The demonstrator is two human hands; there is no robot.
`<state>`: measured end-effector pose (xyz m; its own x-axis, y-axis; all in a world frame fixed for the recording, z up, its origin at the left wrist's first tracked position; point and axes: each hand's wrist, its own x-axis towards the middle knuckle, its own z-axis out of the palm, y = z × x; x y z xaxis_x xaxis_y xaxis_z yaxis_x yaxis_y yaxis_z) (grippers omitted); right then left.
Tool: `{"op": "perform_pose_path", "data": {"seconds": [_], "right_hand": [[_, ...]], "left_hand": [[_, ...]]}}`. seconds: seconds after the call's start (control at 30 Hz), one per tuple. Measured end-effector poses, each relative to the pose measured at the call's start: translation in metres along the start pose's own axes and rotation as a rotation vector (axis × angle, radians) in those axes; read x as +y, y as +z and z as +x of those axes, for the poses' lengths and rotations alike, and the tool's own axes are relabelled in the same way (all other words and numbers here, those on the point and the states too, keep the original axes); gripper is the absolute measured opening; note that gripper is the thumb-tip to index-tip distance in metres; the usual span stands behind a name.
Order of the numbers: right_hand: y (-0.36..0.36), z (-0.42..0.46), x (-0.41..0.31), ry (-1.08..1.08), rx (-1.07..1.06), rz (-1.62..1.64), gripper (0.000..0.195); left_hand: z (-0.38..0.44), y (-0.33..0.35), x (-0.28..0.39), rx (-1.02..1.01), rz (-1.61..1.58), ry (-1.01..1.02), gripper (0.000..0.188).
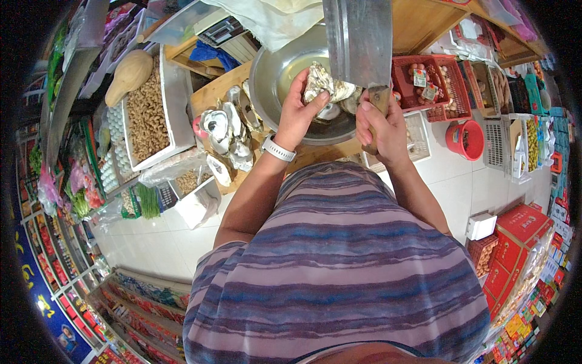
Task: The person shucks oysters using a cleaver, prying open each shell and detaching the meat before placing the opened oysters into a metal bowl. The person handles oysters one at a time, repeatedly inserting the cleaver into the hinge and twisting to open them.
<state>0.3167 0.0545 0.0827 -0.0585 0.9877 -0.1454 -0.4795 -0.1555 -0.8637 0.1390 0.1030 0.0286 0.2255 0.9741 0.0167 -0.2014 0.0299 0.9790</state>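
My left hand (300, 107), with a pale watch on its wrist, grips a rough whitish oyster (319, 82) between thumb and fingers. My right hand (383, 127) is wrapped around the wooden handle (377, 107) of a cleaver. The broad steel blade (359, 41) points away from me and covers part of the view beyond the oyster. Below both hands sits a large metal basin (263, 86) with more oysters (329, 113) inside, partly hidden by my hands. Left of the basin, several opened oyster shells (232, 132) lie heaped on a wooden tabletop (204, 98).
A white foam box of peanuts (148, 120) stands at the left, a squash (129, 77) on it. Whitish cloth or plastic (277, 20) hangs over the basin's far rim. On the right are red baskets (411, 102), a red bucket (464, 140) and red cartons (514, 250).
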Motion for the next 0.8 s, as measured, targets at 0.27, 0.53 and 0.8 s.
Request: {"op": "perform_pose_path", "data": {"seconds": [0.27, 0.53, 0.8], "right_hand": [[-0.0007, 0.0007, 0.0015, 0.019, -0.028, -0.018, 0.013], [-0.0007, -0.0001, 0.0013, -0.016, -0.041, -0.065, 0.011], [-0.0008, -0.0011, 0.0001, -0.018, -0.036, -0.03, 0.013]], "left_hand": [[-0.0014, 0.0011, 0.0026, 0.007, -0.029, -0.028, 0.065], [-0.001, 0.002, 0.0005, 0.036, -0.046, 0.019, 0.064], [-0.0016, 0.0024, -0.0019, 0.018, -0.047, 0.05, 0.063]]}}
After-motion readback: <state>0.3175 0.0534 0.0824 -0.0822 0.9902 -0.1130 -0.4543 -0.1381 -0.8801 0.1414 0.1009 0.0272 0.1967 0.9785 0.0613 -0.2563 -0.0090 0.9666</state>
